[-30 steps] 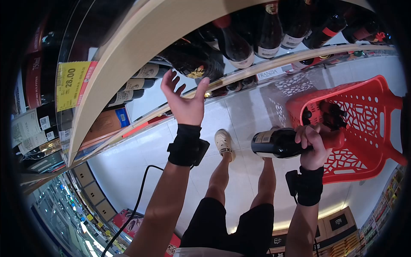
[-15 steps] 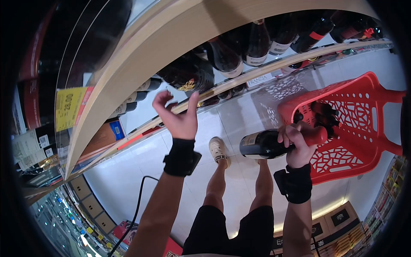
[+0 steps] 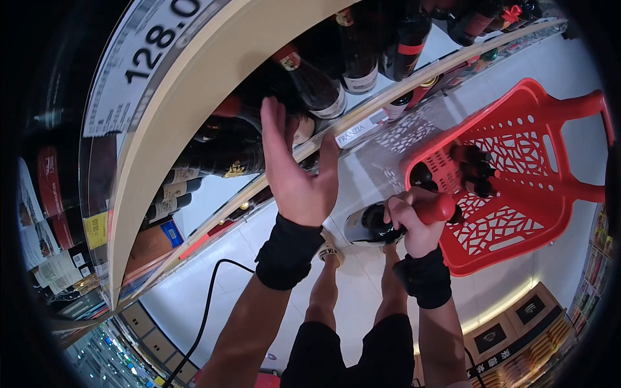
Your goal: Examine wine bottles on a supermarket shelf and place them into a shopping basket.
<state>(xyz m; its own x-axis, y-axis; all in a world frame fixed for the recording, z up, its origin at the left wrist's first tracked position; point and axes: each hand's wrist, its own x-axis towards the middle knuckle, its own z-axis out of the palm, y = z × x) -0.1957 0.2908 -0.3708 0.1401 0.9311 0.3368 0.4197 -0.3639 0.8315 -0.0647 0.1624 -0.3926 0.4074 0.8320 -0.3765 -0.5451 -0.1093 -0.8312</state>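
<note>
My right hand (image 3: 417,223) is wrapped round the neck of a dark wine bottle (image 3: 367,225) with a red capsule. The bottle is tilted over the floor, its pale-labelled body pointing left. My left hand (image 3: 303,184) reaches up to the edge of a shelf, fingers stretched and thumb apart, with nothing in it. Close by its fingers stand dark wine bottles, one with a white label (image 3: 318,97). Left of this hand lies a dark bottle with a gold emblem (image 3: 236,169). My left fingers partly hide the bottles behind them.
A red shopping basket (image 3: 540,194) with several dark bottles (image 3: 477,174) in it stands at the right. The curved wooden shelf edge (image 3: 194,84) arches above. Price tags (image 3: 149,64) hang on the left. A black cable (image 3: 208,304) runs beside my left arm.
My left hand has moved right and its fingers have straightened along the shelf. My right hand and its bottle have shifted slightly left and down. The view has turned a little.
</note>
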